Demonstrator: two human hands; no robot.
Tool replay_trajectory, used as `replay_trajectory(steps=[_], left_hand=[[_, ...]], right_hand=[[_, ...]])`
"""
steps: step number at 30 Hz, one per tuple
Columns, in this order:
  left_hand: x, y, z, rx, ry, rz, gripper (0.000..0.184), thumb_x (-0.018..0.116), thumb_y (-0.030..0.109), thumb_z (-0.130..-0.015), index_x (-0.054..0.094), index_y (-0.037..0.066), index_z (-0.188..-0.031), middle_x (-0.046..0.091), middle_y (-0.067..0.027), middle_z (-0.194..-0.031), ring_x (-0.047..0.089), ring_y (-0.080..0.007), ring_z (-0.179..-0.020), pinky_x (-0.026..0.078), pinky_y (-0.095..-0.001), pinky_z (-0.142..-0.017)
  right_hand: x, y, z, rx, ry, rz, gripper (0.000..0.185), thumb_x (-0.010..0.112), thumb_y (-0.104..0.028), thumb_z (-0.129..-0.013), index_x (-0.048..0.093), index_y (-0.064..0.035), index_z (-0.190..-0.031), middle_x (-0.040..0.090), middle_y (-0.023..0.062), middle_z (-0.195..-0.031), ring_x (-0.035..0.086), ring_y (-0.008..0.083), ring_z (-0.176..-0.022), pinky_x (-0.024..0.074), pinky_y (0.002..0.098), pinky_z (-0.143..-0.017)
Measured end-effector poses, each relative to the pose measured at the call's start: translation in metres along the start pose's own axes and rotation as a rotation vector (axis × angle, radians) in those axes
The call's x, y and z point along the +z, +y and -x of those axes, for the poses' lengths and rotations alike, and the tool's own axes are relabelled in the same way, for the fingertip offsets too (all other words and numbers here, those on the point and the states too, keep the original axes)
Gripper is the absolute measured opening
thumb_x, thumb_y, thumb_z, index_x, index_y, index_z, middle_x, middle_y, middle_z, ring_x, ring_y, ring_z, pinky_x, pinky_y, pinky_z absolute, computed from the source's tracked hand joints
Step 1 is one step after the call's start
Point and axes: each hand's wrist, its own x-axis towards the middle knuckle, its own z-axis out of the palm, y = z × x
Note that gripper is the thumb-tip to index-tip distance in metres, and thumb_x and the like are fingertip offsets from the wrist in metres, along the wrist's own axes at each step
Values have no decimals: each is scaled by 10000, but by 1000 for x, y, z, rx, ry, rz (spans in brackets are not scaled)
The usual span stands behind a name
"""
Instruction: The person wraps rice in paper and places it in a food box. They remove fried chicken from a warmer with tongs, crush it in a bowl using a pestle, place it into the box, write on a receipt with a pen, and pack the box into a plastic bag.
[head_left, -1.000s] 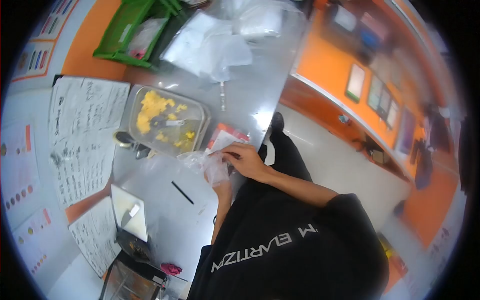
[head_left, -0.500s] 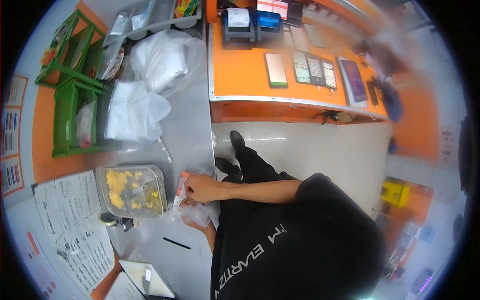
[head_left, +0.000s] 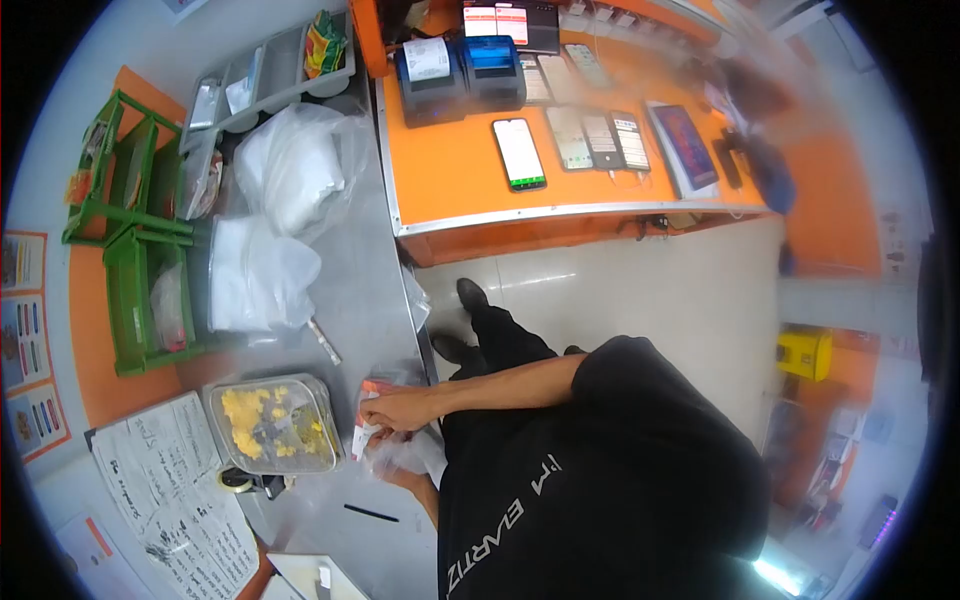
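Note:
Fingers curled, my right hand (head_left: 398,408) is over the red and white packet (head_left: 362,432) at the edge of the metal table. My left hand (head_left: 402,475) is just below it, partly covered by a clear plastic bag (head_left: 415,455) that it holds. The fingertips of both hands are close together, and what the right ones pinch is too small to tell. Left of the hands is a clear tub (head_left: 272,424) with yellow food and a utensil inside. A thin black stick (head_left: 371,513) lies below the tub.
White plastic bags (head_left: 262,270) and a marker (head_left: 325,341) lie farther up the metal table (head_left: 365,260). Green bins (head_left: 125,290) stand at the left. An orange counter (head_left: 440,170) holds printers (head_left: 430,85) and several phones (head_left: 519,155). A tape roll (head_left: 236,480) sits beside the tub.
The view has turned toward the orange counter, so the table items appear farther left and lower than at first. Both hands stay close together at the packet and bag.

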Motion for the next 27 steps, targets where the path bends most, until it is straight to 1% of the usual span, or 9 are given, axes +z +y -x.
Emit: replay_trajectory(steps=[4,6,8,10,11,13,14,19,27], left_hand=[[6,-3,-12,13,-51,0,168,664,81,-962,626,-16,-1094,654,-128,-980,672,-242,-909,593,-365,-724],[9,-2,-18,-85,-62,69,157,663,79,-966,625,-19,-1083,652,-131,-968,673,-245,-899,596,-368,-712],[11,20,-15,-383,82,305,256,672,92,-980,627,-51,-1187,642,-158,-1167,663,-276,-1032,572,-378,-895],[17,49,-22,-708,354,577,339,640,122,-1013,630,-102,-1268,614,-184,-1330,635,-300,-1181,544,-417,-1027],[17,58,-27,-682,340,574,356,627,125,-1022,616,-114,-1286,607,-189,-1343,625,-301,-1205,537,-418,-1038],[12,80,-36,-629,315,559,390,602,130,-1041,590,-139,-1323,593,-199,-1371,604,-301,-1254,523,-420,-1059],[10,97,-45,-689,331,648,394,673,128,-1020,610,-83,-1347,578,-174,-1403,628,-272,-1206,595,-381,-918],[49,175,-107,-577,269,744,438,583,156,-1084,549,-163,-1381,525,-233,-1438,565,-299,-1300,518,-394,-1115],[148,153,-213,-470,51,818,500,618,170,-1077,501,-171,-1423,411,-217,-1567,460,-322,-1426,445,-420,-1220]], right_hand=[[-41,2,26,17,157,-328,326,580,-353,-1082,614,-80,-1257,691,71,-1022,666,178,-874,552,343,-781],[-90,12,57,-155,566,-82,304,617,-314,-1063,617,-94,-1272,689,55,-1043,645,154,-910,547,342,-811],[-161,15,106,146,859,-52,330,681,-163,-995,614,-66,-1303,680,57,-1073,638,158,-965,534,337,-830],[-223,64,148,108,1396,610,354,664,-216,-1002,601,-19,-1289,646,180,-1195,617,352,-1111,496,485,-942],[-248,75,176,161,1459,760,421,681,-271,-986,590,-33,-1321,610,234,-1240,566,435,-1156,451,539,-982],[-273,71,215,331,1414,853,516,710,-314,-965,564,-57,-1388,568,221,-1286,530,417,-1178,426,520,-991],[-280,74,228,364,1362,876,528,711,-331,-974,558,-48,-1394,560,219,-1295,518,410,-1186,414,515,-999],[-300,82,242,377,1273,888,526,737,-354,-935,569,-101,-1365,540,201,-1283,519,402,-1147,405,517,-970],[-311,77,255,382,1160,870,600,743,-380,-943,553,-177,-1475,499,202,-1374,493,398,-1227,397,533,-989]])
